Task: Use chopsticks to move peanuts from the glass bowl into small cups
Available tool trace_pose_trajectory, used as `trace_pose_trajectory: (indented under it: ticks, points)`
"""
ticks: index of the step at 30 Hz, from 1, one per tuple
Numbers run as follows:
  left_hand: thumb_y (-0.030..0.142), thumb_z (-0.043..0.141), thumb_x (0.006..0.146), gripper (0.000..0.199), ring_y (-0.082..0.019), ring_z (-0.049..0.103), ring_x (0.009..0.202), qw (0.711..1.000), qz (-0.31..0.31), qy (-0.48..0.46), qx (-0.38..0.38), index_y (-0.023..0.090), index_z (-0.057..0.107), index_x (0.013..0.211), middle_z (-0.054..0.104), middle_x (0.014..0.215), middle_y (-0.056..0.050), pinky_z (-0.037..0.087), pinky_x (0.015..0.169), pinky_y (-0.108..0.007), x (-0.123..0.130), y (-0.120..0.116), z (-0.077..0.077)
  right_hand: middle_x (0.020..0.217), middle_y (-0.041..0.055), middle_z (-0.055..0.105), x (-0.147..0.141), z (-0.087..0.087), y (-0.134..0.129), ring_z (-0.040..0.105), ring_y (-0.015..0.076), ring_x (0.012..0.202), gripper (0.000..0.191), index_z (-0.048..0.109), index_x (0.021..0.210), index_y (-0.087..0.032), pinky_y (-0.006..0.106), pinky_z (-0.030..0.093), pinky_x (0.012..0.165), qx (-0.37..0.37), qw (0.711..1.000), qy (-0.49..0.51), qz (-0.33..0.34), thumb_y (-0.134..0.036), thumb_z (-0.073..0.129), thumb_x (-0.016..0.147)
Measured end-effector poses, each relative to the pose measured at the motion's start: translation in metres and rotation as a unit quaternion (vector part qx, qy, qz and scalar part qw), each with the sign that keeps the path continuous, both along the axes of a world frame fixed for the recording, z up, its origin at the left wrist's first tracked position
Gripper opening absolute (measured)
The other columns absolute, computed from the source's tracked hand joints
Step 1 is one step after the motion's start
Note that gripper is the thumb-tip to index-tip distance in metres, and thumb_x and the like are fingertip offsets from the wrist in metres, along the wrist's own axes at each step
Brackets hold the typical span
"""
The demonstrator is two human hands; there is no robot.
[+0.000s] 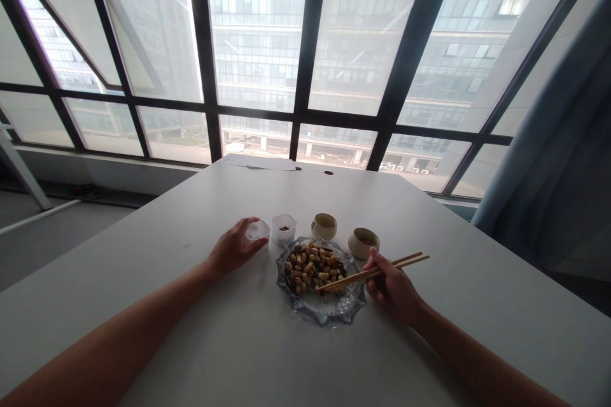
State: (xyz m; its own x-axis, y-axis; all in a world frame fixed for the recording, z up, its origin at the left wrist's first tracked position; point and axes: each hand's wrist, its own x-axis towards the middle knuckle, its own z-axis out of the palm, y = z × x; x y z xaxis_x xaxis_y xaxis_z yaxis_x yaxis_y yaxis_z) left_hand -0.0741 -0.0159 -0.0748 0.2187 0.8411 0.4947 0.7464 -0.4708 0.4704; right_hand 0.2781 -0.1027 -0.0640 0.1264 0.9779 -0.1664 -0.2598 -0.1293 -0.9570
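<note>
My left hand (235, 244) has its thumb and fingers around a small clear plastic container (258, 231), gripping its sides. Right beside it stands a second clear plastic container (283, 229) with a few small dark bits at its bottom. A scalloped glass dish (329, 317) sits between my hands, with pistachio-like nuts (310, 267) and some dark slivers heaped toward its far left. Closed around a pair of wooden chopsticks (358, 277), my right hand (389, 285) is at the dish's right edge. The chopstick tips point left over the nuts; whether they touch any is unclear.
Behind the dish stand a small ceramic cup (324, 226) with dark markings and another ceramic cup (363, 243), close to my right hand. White papers (260, 163) lie at the white table's (200, 343) far end, near large windows. A blue curtain (548, 140) hangs at right.
</note>
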Motion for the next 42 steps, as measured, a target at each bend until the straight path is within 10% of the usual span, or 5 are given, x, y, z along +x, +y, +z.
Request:
trace_pose_trajectory:
  ticks: [42]
  points:
    - [0.054, 0.058, 0.085, 0.051, -0.023, 0.069, 0.089, 1.0, -0.01, -0.012, -0.002, 0.021, 0.056, 0.124, 0.069, 0.114, -0.01, 0.055, 0.082, -0.038, 0.0011, -0.0041, 0.0044, 0.035, -0.0033, 0.052, -0.0014, 0.0002, 0.0005, 0.038, 0.0061, 0.025, 0.056, 0.055, 0.066, -0.019, 0.015, 0.025, 0.027, 0.018, 0.994, -0.098, 0.051, -0.072, 0.071, 0.066]
